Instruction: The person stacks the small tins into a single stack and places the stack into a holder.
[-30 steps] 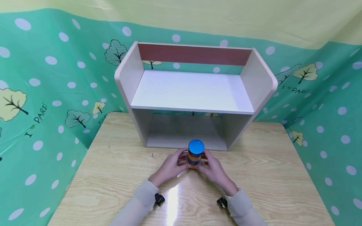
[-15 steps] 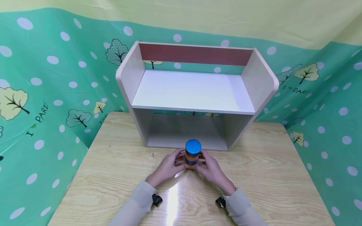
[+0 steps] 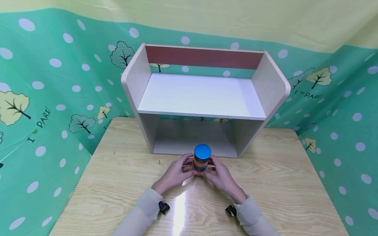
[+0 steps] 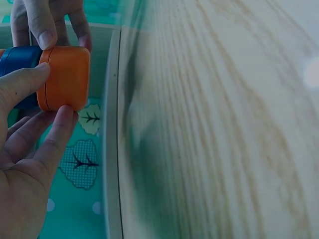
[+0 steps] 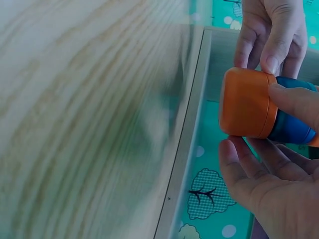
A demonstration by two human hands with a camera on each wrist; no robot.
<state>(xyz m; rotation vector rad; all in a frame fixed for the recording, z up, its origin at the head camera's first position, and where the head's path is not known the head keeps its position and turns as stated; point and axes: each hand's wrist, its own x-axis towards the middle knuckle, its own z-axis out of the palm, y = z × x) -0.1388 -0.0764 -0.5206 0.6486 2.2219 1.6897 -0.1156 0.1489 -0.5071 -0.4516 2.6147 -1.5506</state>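
An upright stack of round orange and blue tins (image 3: 202,152), topped by a shiny blue lid, stands between both hands in front of the shelf. My left hand (image 3: 174,173) holds it from the left, and my right hand (image 3: 221,177) from the right. In the left wrist view the lowest orange tin (image 4: 69,77) shows a thin seam, with a thumb on it near the dark blue tin (image 4: 22,55). From the right wrist, a thumb presses the seam of the orange tin (image 5: 246,102), with fingertips against its far side. Whether the base touches the table, I cannot tell.
A pale two-level shelf unit (image 3: 200,95) with a dark red back strip stands just beyond the hands. It rests on a light wood table (image 3: 103,183). A green dotted curtain (image 3: 38,108) hangs behind and at both sides.
The tins and both hands have shifted slightly left since a second ago. Over the last half second they barely move, and both hands keep their hold.
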